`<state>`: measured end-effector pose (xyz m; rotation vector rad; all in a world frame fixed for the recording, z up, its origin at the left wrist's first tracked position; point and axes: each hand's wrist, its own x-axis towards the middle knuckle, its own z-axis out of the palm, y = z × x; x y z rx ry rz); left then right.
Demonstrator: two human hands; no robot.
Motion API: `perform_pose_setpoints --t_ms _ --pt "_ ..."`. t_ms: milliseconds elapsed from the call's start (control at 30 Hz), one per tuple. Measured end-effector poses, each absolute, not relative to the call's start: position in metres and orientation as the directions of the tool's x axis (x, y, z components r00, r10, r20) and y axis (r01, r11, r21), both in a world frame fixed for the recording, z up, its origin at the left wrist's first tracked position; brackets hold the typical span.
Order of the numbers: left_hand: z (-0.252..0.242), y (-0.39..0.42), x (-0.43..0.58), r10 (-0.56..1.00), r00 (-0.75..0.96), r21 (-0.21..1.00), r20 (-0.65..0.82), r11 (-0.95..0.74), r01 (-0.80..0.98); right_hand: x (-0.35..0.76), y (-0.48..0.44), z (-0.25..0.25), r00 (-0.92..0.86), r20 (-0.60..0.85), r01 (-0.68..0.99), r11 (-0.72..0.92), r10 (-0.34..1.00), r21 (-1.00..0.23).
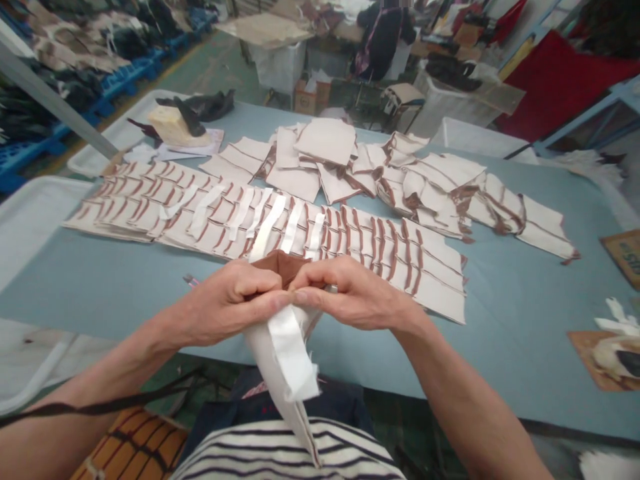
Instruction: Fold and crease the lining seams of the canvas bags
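Between my two hands is a cream fabric piece (270,360) with a brown inner side, held up at the table's near edge. My left hand (240,297) pinches its top edge, thumb pressed against the fingers. Right beside it, my right hand (345,290) pinches the same edge, and the thumbs nearly meet. A white strip (295,360) hangs down from the pinched spot over the cream fabric. Just behind my hands lies a long overlapping row of cream pieces with brown edging (390,247). Several loose white strips (270,223) lie across that row.
A loose pile of cream pieces (325,143) covers the table's (525,320) far side. A yellowish block (177,127) with dark cloth stands at the back left. Cardboard with a white bundle (610,357) lies at the right. A person (383,40) is in the background.
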<state>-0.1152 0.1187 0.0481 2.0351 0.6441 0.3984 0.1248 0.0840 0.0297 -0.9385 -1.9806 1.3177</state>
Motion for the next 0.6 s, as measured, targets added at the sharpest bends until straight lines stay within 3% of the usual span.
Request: perform_pose_setpoints --t_ms 167,267,333,500,600 --pt "0.038 0.110 -0.120 0.796 0.598 0.924 -0.095 -0.153 0.350 0.112 0.078 0.015 -0.311 0.290 0.203 0.361 0.905 -0.910" --pt "0.029 0.106 -0.127 0.896 0.434 0.923 -0.090 -0.088 0.374 0.107 0.058 0.009 -0.156 0.254 0.183 0.281 0.955 -0.942" --pt "0.022 0.104 -0.132 0.927 0.371 0.918 -0.058 -0.097 0.385 0.102 0.043 0.004 -0.197 0.209 0.191 0.247 0.958 -0.950" --pt "0.017 0.104 -0.138 0.953 0.303 0.898 -0.014 -0.121 0.423 0.087 0.025 -0.010 -0.235 0.295 0.199 0.343 0.926 -0.918" --pt "0.018 0.105 -0.140 0.958 0.286 0.887 -0.005 -0.128 0.444 0.084 0.024 -0.015 -0.209 0.103 0.179 0.142 0.972 -0.973"
